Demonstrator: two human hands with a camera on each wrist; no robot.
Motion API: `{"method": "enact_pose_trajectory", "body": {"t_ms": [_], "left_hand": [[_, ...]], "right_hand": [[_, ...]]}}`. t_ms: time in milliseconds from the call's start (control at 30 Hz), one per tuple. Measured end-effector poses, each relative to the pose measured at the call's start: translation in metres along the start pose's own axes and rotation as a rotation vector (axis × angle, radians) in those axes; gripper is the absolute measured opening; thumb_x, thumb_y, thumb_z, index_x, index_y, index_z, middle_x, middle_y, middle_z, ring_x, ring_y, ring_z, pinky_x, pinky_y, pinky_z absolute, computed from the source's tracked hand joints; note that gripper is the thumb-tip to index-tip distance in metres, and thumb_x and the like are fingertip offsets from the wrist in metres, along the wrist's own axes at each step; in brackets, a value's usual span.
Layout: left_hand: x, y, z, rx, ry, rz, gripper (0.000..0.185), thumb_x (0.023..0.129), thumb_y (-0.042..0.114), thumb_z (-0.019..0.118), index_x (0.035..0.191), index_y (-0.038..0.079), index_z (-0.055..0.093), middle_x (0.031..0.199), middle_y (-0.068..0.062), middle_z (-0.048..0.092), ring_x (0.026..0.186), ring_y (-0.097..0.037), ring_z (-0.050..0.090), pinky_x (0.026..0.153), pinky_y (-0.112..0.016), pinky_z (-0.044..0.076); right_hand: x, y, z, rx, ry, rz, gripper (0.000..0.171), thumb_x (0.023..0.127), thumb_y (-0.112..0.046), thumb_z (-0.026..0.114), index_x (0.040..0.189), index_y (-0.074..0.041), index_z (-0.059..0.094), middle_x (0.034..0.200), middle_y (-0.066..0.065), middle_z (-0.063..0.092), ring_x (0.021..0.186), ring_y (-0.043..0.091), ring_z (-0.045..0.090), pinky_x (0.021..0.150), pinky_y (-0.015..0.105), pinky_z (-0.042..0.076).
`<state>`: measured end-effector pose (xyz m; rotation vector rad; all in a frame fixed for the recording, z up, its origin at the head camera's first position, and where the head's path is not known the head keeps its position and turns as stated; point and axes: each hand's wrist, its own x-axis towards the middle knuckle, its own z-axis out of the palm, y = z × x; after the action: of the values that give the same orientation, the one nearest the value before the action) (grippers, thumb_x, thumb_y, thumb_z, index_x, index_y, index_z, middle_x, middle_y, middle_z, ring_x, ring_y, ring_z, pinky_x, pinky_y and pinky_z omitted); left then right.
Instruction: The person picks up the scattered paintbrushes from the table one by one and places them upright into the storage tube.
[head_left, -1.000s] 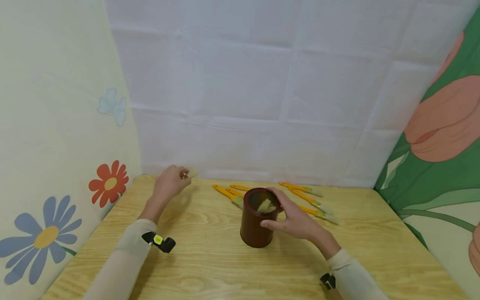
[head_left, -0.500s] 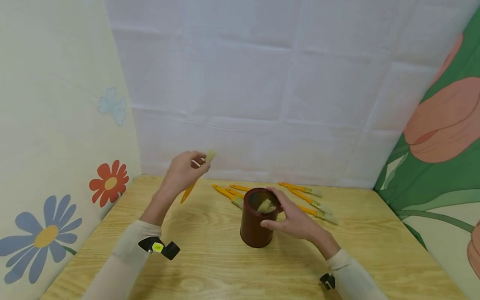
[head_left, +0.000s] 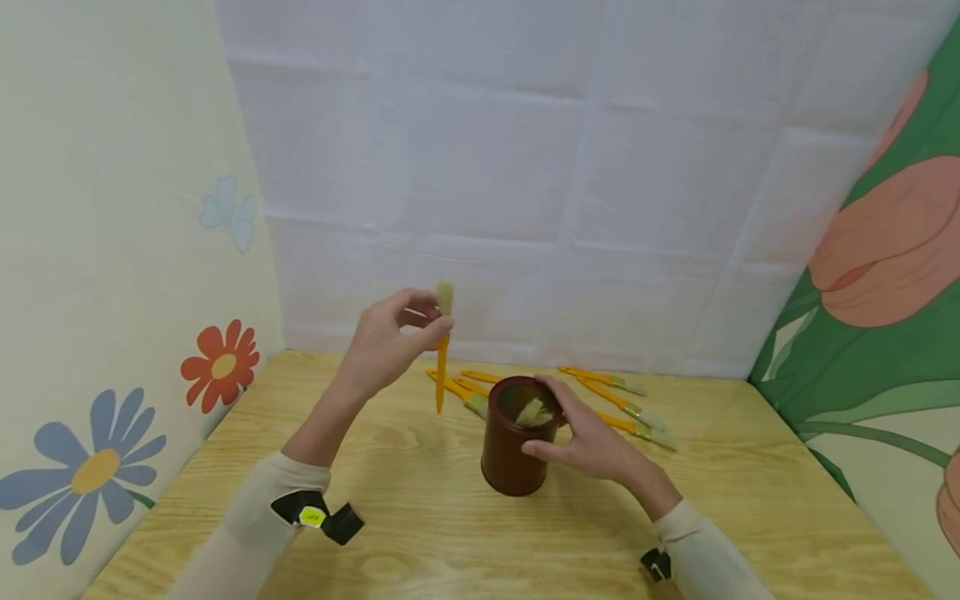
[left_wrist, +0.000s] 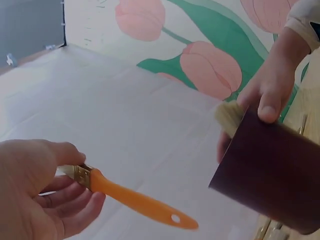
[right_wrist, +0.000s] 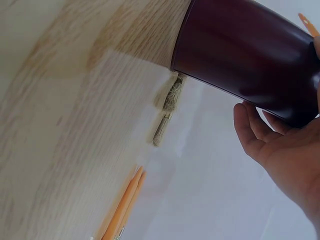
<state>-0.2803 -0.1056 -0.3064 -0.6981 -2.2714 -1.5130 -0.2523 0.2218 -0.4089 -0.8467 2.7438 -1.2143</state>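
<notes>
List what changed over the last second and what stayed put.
The left hand rose from near the table's back edge and moved right toward the brown cup, carrying an orange-handled paintbrush pinched near its ferrule; the brush now hangs upright, bristles up, handle pointing down. The right hand kept its hold on the cup, a brush still inside, and the loose brushes on the wooden table stayed put.

Person's arms: clothing and worn gear, head view.
Both forearms wear close-fitting cream long sleeves ending at the wrist, left sleeve (head_left: 262, 517) and right sleeve (head_left: 705, 554). The left hand (head_left: 386, 342) and right hand (head_left: 592, 437) are bare, no gloves. A small black device with a yellow label (head_left: 318, 518) is strapped at the left wrist; a black unit (head_left: 656, 563) sits at the right wrist.
</notes>
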Motion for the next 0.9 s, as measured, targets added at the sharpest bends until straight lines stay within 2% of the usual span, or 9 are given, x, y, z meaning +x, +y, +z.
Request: {"method": "enact_pose_trajectory", "body": {"t_ms": [167,267,367,633,900], "left_hand": [[-0.002,0.006,0.011,-0.241,-0.012,0.065,0.035,0.097,0.025,0.074,0.122,0.004,0.062,0.111,-0.013,0.061,0.101,-0.025,0.067,0.08,-0.042,0.058],[-0.003,0.008,0.018,-0.392,-0.045,0.104,0.03,0.099,0.017,0.072,0.121,0.001,0.059,0.113,-0.019,0.058,0.104,-0.032,0.066,0.083,-0.045,0.058],[-0.004,0.007,0.024,-0.465,-0.084,0.121,0.027,0.099,0.013,0.071,0.119,0.001,0.058,0.113,-0.021,0.057,0.104,-0.035,0.066,0.084,-0.049,0.057],[-0.008,0.005,0.039,-0.473,-0.134,0.134,0.028,0.097,0.012,0.073,0.118,0.004,0.058,0.113,-0.02,0.058,0.106,-0.035,0.065,0.086,-0.048,0.056],[-0.013,-0.001,0.053,-0.289,-0.201,0.164,0.027,0.098,0.018,0.072,0.121,0.013,0.06,0.115,-0.008,0.06,0.11,-0.025,0.066,0.078,-0.041,0.059]], "right_hand": [[0.0,0.0,0.0,-0.001,0.005,0.001,0.095,0.09,-0.055,0.074,0.162,-0.034,0.015,0.161,-0.003,0.025,0.142,0.021,0.036,0.107,0.054,0.038],[0.001,0.0,0.0,-0.001,0.007,0.0,0.095,0.09,-0.055,0.074,0.162,-0.034,0.015,0.16,-0.003,0.027,0.14,0.02,0.038,0.106,0.054,0.04],[0.002,0.0,0.001,0.007,0.008,-0.004,0.094,0.09,-0.054,0.074,0.162,-0.034,0.017,0.158,-0.004,0.03,0.138,0.019,0.041,0.104,0.052,0.041],[0.004,0.001,0.001,0.031,0.004,-0.026,0.092,0.091,-0.052,0.075,0.161,-0.035,0.018,0.156,-0.006,0.032,0.134,0.015,0.044,0.102,0.05,0.044],[0.004,0.001,0.001,0.024,0.001,-0.014,0.095,0.09,-0.053,0.075,0.162,-0.033,0.016,0.157,-0.005,0.03,0.135,0.017,0.043,0.103,0.049,0.044]]}}
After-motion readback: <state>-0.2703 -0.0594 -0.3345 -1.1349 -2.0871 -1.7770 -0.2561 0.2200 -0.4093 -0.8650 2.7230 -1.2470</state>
